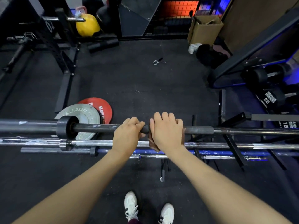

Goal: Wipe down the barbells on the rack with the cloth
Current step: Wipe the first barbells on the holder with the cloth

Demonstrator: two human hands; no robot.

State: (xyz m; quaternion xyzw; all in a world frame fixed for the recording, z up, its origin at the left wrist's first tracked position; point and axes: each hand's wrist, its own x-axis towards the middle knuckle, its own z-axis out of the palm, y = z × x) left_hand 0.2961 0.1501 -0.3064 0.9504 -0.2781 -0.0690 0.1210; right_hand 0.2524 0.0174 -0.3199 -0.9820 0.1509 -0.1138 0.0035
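Note:
A dark barbell (97,127) lies across the top of the rack (233,143), running left to right. My left hand (128,135) grips its shaft just left of centre. Right beside it, my right hand (167,130) grips a brownish cloth (153,145) wrapped around the same shaft; only the cloth's lower edge shows beneath my palm. Below this bar lie a chrome barbell (226,145), a blue barbell (218,153) and a thinner chrome bar (216,157) on lower rungs.
A grey plate (80,110) and a red plate (103,107) lean on the floor behind the rack at left. A spring collar (157,61) lies on the black mat. Dumbbells (268,97) stand at right, a squat rack (64,62) at left. My white shoes (131,206) are below.

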